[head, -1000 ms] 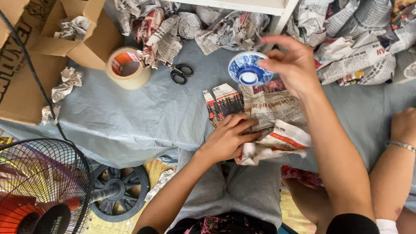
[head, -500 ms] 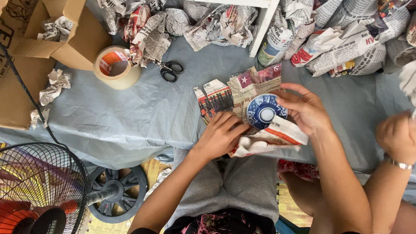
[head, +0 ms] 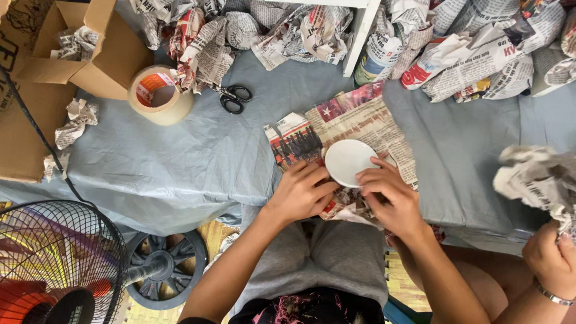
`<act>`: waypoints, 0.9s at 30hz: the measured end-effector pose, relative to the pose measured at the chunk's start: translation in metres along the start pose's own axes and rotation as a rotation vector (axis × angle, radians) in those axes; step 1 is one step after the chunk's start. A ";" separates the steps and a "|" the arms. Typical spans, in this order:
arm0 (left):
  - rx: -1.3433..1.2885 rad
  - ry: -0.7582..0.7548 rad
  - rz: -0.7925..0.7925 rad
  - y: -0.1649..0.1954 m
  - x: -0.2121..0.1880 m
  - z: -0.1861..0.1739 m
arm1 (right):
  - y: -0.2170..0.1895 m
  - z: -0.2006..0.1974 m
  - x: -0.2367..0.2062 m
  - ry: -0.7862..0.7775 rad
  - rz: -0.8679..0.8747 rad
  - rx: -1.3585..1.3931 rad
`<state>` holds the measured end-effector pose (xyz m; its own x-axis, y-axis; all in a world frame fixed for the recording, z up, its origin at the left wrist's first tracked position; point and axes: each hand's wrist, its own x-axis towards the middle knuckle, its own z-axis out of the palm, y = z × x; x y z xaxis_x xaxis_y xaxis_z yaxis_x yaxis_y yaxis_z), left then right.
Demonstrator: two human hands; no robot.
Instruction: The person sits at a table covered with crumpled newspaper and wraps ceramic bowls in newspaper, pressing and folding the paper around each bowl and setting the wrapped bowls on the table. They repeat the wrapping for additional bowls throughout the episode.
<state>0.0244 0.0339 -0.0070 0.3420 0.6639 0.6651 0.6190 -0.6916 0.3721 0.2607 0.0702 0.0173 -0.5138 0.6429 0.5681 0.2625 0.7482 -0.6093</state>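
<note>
The small white dish [head: 350,161], which half a second ago showed its blue pattern, now lies face down on the newspaper sheet [head: 359,123], with the left hand [head: 301,193] flat beside it and the right hand's [head: 389,197] fingers lightly touching its rim, ungripped.

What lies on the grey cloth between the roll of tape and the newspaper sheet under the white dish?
In the head view, black-handled scissors lie between the tape roll and newspaper sheet.

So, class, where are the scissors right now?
In the head view, the black scissors lie on the grey sheet, right of the tape roll, beyond the left hand.
</note>
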 end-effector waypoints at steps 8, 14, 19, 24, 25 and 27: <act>-0.027 0.129 -0.035 0.021 -0.015 -0.010 | -0.015 -0.013 -0.001 -0.098 0.108 -0.132; 0.009 0.388 -0.116 0.060 -0.073 -0.002 | -0.031 -0.047 -0.009 -0.120 0.159 -0.106; 0.011 0.327 -0.200 0.062 -0.099 0.017 | -0.042 -0.054 -0.025 -0.271 0.165 -0.329; 0.072 0.259 -0.159 0.057 -0.089 0.018 | -0.036 -0.050 -0.043 -0.136 0.271 -0.445; 0.083 0.242 -0.150 0.056 -0.084 0.018 | -0.034 -0.050 -0.046 -0.094 0.284 -0.449; 0.110 0.211 -0.131 0.055 -0.071 0.017 | -0.030 -0.049 -0.049 -0.115 0.261 -0.359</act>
<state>0.0468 -0.0465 -0.0447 0.1058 0.6638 0.7404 0.7256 -0.5607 0.3990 0.3178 0.0244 0.0347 -0.4750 0.8104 0.3430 0.6512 0.5859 -0.4824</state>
